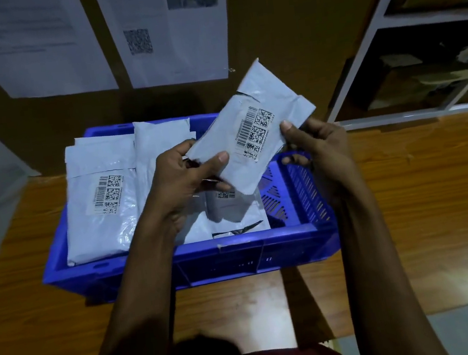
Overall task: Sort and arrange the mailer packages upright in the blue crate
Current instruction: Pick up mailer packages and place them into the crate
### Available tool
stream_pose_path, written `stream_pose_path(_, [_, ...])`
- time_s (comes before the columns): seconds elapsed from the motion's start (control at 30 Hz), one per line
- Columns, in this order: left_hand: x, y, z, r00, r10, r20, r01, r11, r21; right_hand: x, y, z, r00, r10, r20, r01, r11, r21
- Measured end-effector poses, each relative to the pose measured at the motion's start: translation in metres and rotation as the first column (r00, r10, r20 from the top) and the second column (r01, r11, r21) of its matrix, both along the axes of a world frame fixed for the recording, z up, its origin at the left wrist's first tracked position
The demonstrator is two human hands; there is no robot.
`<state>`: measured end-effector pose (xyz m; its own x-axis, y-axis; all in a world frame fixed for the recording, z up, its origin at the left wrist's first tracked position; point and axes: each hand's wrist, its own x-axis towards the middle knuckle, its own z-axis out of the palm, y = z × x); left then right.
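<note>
held mailer (253,133) pinched tilted between left hand (185,175) and right hand (316,144) thumbs | over blue crate (196,259) | upright mailers (102,200) stacked at left | flat mailer (235,211) seen below

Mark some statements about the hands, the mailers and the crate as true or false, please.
1. The left hand and the right hand hold the raised mailer over the blue crate. True.
2. The raised mailer shows no label. False: a barcode label faces the camera.
3. The blue crate is empty. False: several mailers are in it, and a large mailer leans at its left end.
4. The blue crate stands on a wooden table. True.
</note>
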<state>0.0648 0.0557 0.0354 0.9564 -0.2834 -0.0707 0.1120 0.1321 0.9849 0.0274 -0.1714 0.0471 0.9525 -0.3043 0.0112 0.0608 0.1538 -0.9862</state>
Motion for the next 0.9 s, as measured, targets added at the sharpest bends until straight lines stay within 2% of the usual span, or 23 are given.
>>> stream_pose_path(0.23, [-0.008, 0.012, 0.002, 0.997, 0.074, 0.000, -0.072, 0.972, 0.225, 0.004, 0.003, -0.009, 0.997, -0.075, 0.019, 0.077, 0.991, -0.108])
stream_pose_path(0.33, [-0.012, 0.018, 0.001, 0.989, 0.121, 0.080, -0.142, 0.911, 0.387, 0.007, 0.008, -0.017, 0.991, -0.128, 0.030, 0.131, 0.980, -0.151])
stream_pose_path(0.4, [-0.017, 0.022, -0.006, 0.944, 0.186, 0.271, -0.305, 0.805, 0.510, 0.008, 0.010, -0.020, 0.989, -0.150, -0.009, 0.145, 0.971, -0.187])
stream_pose_path(0.47, [-0.024, 0.024, -0.014, 0.835, 0.211, 0.508, -0.508, 0.648, 0.567, 0.013, 0.011, -0.025, 0.985, -0.159, -0.060, 0.136, 0.949, -0.285])
stream_pose_path(0.53, [-0.029, 0.026, -0.025, 0.721, 0.149, 0.677, -0.640, 0.519, 0.567, 0.021, 0.012, -0.033, 0.978, -0.173, -0.120, 0.104, 0.892, -0.439])
stream_pose_path(0.6, [-0.028, 0.031, -0.039, 0.683, 0.032, 0.729, -0.660, 0.453, 0.599, 0.029, 0.018, -0.038, 0.973, -0.158, -0.170, 0.045, 0.847, -0.530])
stream_pose_path(0.67, [-0.026, 0.037, -0.051, 0.701, -0.050, 0.711, -0.629, 0.427, 0.650, 0.036, 0.028, -0.042, 0.966, -0.134, -0.221, -0.021, 0.812, -0.583])
stream_pose_path(0.8, [-0.025, 0.048, -0.057, 0.727, -0.060, 0.684, -0.594, 0.445, 0.670, 0.037, 0.041, -0.050, 0.924, -0.005, -0.383, -0.242, 0.767, -0.594])
stream_pose_path(0.9, [-0.025, 0.053, -0.056, 0.748, -0.064, 0.660, -0.559, 0.475, 0.680, 0.037, 0.038, -0.055, 0.917, 0.015, -0.400, -0.279, 0.742, -0.610])
